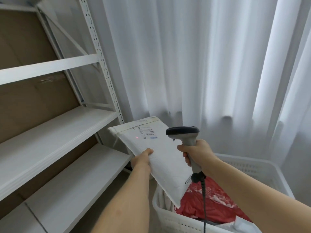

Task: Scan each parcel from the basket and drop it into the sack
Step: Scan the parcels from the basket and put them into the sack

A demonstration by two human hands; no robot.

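My left hand holds a white padded envelope parcel by its left edge, label side up, above the basket. A shipping label with barcodes sits near the parcel's far end, and a red laser dot shines just left of it. My right hand grips the handle of a grey and black barcode scanner, its head pointing left at the parcel. The scanner's black cable hangs down over the white plastic basket. A red plastic parcel lies in the basket. No sack is in view.
White metal shelving with bare white boards fills the left side, brown cardboard behind it. White curtains hang behind. A grey-white bag lies in the basket at the bottom edge.
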